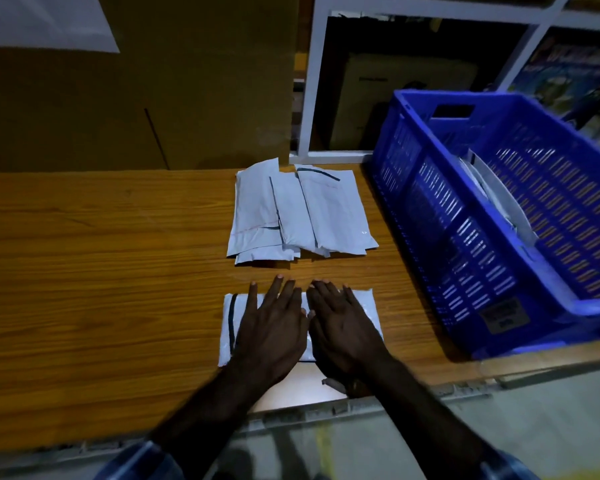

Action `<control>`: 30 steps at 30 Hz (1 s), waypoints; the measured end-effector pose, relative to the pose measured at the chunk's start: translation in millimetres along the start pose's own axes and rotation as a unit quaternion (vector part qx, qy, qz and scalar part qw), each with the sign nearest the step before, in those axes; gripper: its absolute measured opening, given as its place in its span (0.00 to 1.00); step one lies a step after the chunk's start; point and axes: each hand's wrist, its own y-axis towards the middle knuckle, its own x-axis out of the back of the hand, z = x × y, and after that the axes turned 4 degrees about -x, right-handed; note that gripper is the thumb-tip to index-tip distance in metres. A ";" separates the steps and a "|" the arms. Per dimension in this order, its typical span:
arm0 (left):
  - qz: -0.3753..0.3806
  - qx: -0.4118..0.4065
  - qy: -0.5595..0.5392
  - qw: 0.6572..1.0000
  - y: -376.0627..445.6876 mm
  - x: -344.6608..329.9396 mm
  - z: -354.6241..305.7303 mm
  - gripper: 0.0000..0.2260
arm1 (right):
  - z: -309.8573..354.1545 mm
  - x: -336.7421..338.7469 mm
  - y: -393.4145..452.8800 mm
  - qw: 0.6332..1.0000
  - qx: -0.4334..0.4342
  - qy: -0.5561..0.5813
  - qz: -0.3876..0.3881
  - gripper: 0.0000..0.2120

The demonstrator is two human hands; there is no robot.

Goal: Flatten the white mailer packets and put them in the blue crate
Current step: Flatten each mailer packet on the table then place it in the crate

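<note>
Left hand and right hand flat, fingers straight, pressing mailer; slick film may skid toward pile ahead

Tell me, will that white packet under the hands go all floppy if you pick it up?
Probably floppy: the white packet looks thin and lies flat under the left hand and right hand. Its glossy skin may slide easily on the wooden table. It seems light.
</note>
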 end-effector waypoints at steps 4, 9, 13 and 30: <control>0.030 -0.027 0.009 0.999 0.6 -11.8 -8.5 0.24 | -17.9 8.0 -5.1 0.999 -0.033 -0.025 0.030 0.29; 0.032 -0.034 -0.006 0.999 -3.0 -20.8 -12.1 0.24 | -25.9 -0.2 -18.8 0.999 -0.037 -0.017 0.031 0.25; 0.038 -0.043 0.002 0.998 -2.9 -22.4 -12.6 0.24 | -26.0 -4.5 -21.9 0.998 -0.049 0.003 0.024 0.25; 0.084 -0.035 0.009 0.996 6.0 -15.0 -8.6 0.25 | -29.4 3.1 -14.0 0.995 -0.082 -0.046 0.040 0.27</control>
